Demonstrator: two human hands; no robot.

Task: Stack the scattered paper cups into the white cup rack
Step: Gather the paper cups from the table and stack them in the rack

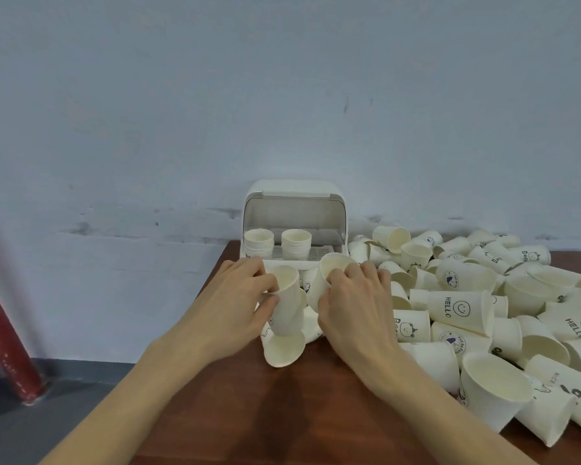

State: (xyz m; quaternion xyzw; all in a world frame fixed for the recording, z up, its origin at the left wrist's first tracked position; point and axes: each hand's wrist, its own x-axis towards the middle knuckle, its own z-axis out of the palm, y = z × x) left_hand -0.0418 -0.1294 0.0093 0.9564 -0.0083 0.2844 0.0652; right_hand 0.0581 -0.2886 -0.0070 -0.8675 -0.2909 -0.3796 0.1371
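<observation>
A brown wooden table (282,414) meets a scuffed pale-blue wall (215,95) — red stand (4,330) at left.

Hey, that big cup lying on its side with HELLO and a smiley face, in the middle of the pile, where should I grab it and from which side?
Grip the HELLO cup around its side wall, coming down from above. It lies on its side on top of other cups, its printed wall facing up and exposed, while its base end and mouth are crowded by neighbours. A thumb-and-fingers wrap around the middle should probably lift it without crushing the rim.
</observation>
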